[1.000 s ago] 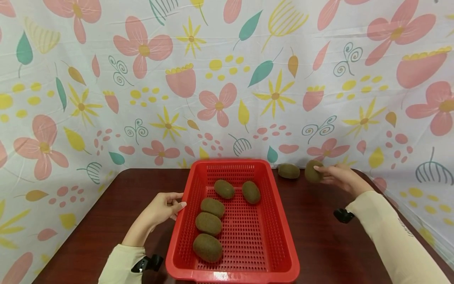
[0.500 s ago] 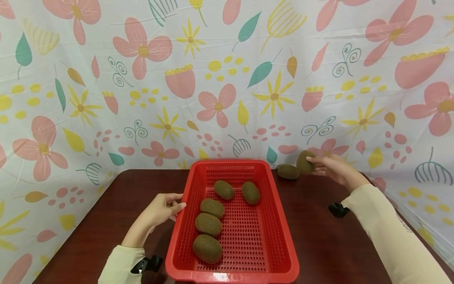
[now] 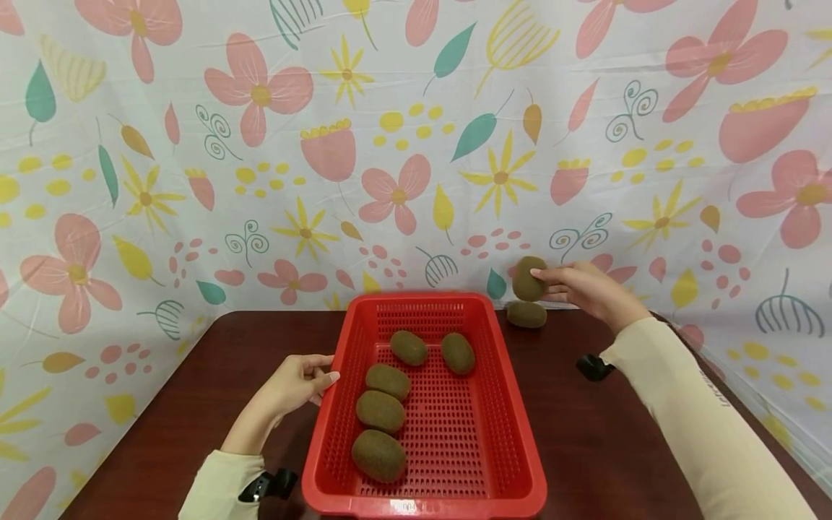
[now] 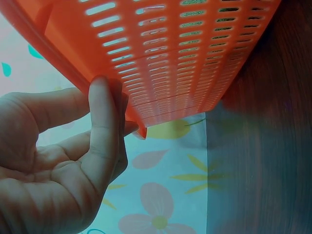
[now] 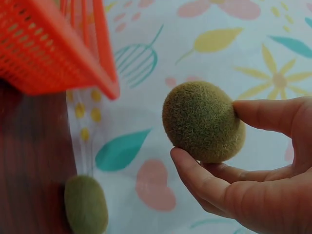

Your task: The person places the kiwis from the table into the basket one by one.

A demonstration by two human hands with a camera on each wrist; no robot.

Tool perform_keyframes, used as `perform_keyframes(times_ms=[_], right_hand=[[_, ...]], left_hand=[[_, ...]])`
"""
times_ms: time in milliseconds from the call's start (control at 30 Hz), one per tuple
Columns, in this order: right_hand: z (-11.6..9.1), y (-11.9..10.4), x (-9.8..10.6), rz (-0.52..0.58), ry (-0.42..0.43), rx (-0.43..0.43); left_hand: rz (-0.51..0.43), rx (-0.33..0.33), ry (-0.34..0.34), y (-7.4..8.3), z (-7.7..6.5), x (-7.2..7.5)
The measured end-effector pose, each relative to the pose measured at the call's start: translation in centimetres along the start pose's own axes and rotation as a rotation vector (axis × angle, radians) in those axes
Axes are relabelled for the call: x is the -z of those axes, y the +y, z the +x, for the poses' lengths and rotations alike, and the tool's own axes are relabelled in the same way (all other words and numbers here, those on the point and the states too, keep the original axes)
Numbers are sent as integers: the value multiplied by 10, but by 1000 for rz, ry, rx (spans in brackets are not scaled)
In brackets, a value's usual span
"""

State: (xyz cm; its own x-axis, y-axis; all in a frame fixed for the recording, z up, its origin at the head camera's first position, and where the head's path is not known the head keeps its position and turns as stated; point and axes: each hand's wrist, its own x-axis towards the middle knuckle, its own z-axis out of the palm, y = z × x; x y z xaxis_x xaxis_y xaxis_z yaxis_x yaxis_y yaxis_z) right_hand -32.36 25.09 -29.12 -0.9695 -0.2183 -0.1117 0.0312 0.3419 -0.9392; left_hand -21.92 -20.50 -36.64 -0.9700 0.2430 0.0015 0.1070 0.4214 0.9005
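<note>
My right hand (image 3: 585,285) pinches a fuzzy brown kiwi (image 3: 529,279) between thumb and fingertips, raised above the table behind the basket's right far corner. The right wrist view shows this kiwi (image 5: 200,122) close up, gripped at its sides. Just below it another kiwi (image 3: 526,314) lies on the table by the cloth. The left hand (image 3: 294,383) holds the left rim of a red perforated plastic basket (image 3: 529,440), its thumb and fingers on the edge; the left wrist view shows the fingers (image 4: 103,131) against that rim. Several kiwis (image 3: 380,412) lie inside the basket, mostly along its left side.
A dark reddish-brown table (image 3: 188,412) carries the basket. Behind it hangs a white cloth (image 3: 416,144) printed with flowers and leaves, which meets the table's back edge. Bare tabletop shows left and right of the basket.
My right hand has lifted the kiwi off the right back of the table and carried it left and up, over the kiwi still lying there. The left hand stays on the basket rim.
</note>
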Motion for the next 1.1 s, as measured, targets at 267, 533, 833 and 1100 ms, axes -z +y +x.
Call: perform_keyframes(times_ms=[267, 533, 833, 1100], right_hand=[[10, -24, -27, 59, -30, -2], [20, -39, -52, 71, -75, 32], [28, -47, -84, 49, -144, 41], [37, -46, -112, -34, -166, 7]], left_hand=[[2, -5, -7, 0, -1, 1], [2, -2, -9, 1, -1, 1], [-1, 12, 4, 2, 0, 1], [3, 1, -3, 2, 0, 1]])
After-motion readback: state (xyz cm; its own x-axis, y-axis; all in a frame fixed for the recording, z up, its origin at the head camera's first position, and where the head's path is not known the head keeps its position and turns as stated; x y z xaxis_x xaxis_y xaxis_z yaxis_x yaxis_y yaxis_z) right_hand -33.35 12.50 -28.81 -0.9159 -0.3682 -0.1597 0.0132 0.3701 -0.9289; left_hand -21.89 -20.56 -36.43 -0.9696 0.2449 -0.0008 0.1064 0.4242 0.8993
